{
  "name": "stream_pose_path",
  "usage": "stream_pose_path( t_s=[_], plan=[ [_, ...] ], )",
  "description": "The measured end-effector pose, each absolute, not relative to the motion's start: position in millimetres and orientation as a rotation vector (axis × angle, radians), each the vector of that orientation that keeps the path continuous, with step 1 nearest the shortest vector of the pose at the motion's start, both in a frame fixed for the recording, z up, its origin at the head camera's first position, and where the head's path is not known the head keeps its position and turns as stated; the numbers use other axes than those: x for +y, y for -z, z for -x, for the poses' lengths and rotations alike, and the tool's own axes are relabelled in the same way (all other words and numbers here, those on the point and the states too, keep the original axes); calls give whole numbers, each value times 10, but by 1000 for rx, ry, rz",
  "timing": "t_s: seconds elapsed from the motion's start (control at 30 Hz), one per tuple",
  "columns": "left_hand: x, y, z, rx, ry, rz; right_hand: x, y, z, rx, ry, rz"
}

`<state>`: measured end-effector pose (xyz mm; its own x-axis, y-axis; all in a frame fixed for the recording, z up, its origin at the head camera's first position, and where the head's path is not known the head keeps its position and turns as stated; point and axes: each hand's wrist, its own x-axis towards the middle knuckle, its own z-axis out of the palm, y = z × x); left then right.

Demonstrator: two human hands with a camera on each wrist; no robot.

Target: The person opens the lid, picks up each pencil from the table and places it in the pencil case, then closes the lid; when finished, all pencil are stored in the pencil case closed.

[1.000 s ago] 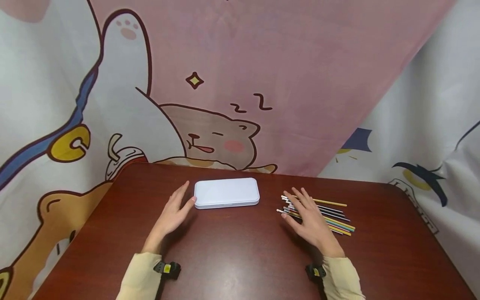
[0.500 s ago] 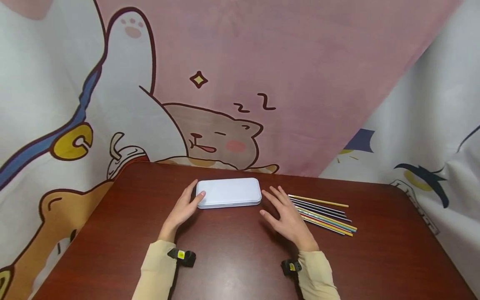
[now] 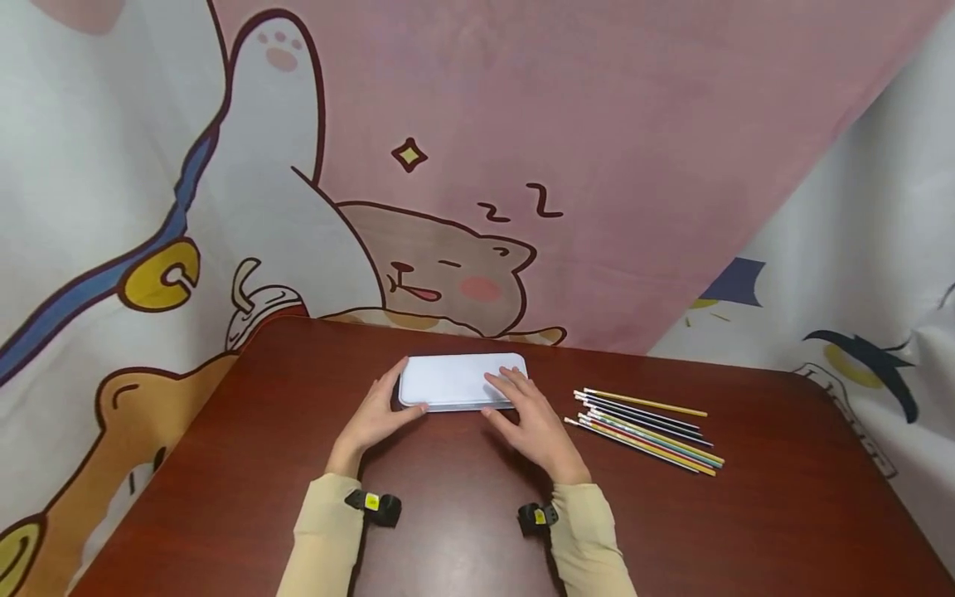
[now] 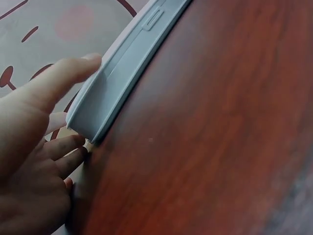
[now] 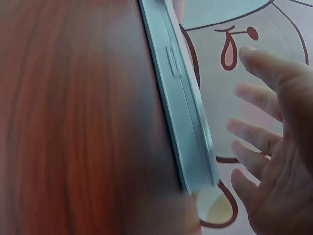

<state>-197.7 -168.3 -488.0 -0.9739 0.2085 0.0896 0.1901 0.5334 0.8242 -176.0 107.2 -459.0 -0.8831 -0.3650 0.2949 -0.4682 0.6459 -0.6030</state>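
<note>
Both hands frame the flat pale-blue metal tin (image 3: 461,381) (lid down) at the bench's (image 3: 462,531) far edge: left hand (image 3: 376,414) and right hand (image 3: 525,419), fingers spread, touch its ends. Opening it needs a fingertip grip under the lid's lip.

Makeshift home-like recording corner: cartoon fabric backdrop (image 3: 462,124) draped behind dark wooden table (image 3: 462,531)

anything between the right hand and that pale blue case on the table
Nothing visible. The right hand reaches the pale blue case at its right end with spread fingers, the left hand at its left end. The pencils lie off to the right.
</note>
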Motion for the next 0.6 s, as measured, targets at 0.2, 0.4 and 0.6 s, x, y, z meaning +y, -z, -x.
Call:
stream_pose_path(
  t_s=[0.2,0.4,0.6],
  plan=[
    [-1673,4879,1995,2671,-1493,-300,884,4623,1818,-2697,-1067,-736],
    [-1675,4849,1995,2660,-1490,-277,795,4726,1830,-2718,-939,-757],
    [-1696,4828,1989,2651,-1499,-252,767,4743,1832,-2699,-916,-760]
  ],
)
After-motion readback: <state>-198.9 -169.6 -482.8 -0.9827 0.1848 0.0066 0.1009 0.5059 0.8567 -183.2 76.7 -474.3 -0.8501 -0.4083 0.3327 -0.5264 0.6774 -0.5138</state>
